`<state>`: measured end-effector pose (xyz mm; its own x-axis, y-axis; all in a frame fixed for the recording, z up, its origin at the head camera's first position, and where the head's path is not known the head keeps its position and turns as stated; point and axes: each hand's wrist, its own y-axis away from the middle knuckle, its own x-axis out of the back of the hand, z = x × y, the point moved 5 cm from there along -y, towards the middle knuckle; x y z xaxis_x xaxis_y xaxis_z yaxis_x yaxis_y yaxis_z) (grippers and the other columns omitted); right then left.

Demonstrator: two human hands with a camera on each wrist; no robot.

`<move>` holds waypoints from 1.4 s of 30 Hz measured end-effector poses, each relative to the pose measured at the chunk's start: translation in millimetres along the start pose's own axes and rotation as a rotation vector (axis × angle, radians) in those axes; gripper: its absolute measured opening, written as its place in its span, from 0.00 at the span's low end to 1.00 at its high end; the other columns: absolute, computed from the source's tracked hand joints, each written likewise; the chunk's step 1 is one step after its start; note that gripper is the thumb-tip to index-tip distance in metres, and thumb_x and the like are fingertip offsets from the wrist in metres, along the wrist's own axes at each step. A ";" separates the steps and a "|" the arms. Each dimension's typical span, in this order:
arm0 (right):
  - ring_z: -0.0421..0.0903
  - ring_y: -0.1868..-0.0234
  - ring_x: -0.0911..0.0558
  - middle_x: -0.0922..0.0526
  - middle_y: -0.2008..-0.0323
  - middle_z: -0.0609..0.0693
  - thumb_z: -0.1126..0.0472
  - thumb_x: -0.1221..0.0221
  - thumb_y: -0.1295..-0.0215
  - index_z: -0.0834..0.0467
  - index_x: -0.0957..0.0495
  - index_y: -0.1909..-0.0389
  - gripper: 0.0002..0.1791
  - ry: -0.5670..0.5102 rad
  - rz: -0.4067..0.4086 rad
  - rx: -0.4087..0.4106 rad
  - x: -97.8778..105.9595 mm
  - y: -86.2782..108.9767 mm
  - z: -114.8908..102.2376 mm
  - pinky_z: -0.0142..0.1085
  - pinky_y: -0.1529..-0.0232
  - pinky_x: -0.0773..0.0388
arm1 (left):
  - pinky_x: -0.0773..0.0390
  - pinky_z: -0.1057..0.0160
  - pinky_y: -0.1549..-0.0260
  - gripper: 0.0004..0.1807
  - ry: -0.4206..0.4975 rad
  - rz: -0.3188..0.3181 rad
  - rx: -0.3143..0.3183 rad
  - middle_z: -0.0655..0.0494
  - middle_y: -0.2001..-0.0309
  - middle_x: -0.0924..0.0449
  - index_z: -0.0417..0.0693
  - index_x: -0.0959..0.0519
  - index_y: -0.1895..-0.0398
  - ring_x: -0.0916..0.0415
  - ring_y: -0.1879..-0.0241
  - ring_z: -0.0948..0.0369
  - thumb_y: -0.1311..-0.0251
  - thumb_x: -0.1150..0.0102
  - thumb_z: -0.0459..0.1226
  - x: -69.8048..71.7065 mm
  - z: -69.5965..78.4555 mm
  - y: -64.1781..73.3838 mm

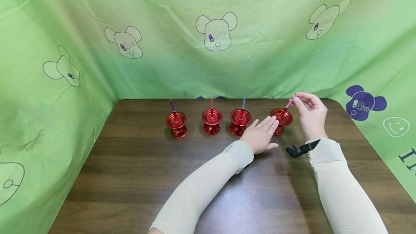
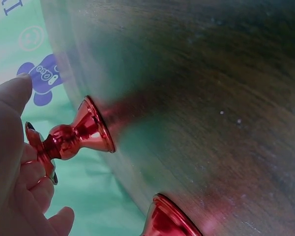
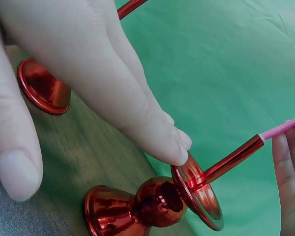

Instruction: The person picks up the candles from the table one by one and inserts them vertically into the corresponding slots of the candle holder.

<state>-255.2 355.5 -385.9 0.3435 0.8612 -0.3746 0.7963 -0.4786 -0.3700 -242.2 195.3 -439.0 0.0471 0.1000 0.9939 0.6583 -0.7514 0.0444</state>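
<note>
At the right end of a row of red metallic candle holders stands one holder (image 1: 281,117) with a raised central tube. My right hand (image 1: 310,113) pinches a pink candle (image 3: 280,130) between thumb and fingertips. The candle's lower end meets the top of that tube, and both lean slightly to the right. My left hand (image 1: 260,134) reaches across with fairly straight fingers, its fingertips touching the dish rim of the same holder. In the left wrist view, the thumb (image 2: 12,96) stands apart from the holder's stem (image 2: 64,141).
Further left stand three similar holders: one with a blue candle (image 1: 244,102), one with a red candle (image 1: 212,102), one with a purple candle (image 1: 172,105). All are near the back edge of the wooden table (image 1: 130,176). Green printed cloth (image 1: 169,46) hangs behind and at the sides.
</note>
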 end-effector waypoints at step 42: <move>0.41 0.67 0.16 0.16 0.66 0.53 0.79 0.41 0.34 0.73 0.22 0.53 0.10 0.270 -0.179 0.122 -4.7 0.0 -3.4 0.26 0.60 0.19 | 0.48 0.60 0.25 0.45 0.013 -0.002 0.002 0.64 0.17 0.63 0.58 0.57 0.17 0.65 0.20 0.66 0.28 0.60 0.66 -0.7 1.1 -0.6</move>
<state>-255.1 352.1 -381.3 0.3358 0.9399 -0.0620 0.7961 -0.3183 -0.5147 -241.7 196.4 -439.8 0.0357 0.0928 0.9950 0.6599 -0.7500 0.0463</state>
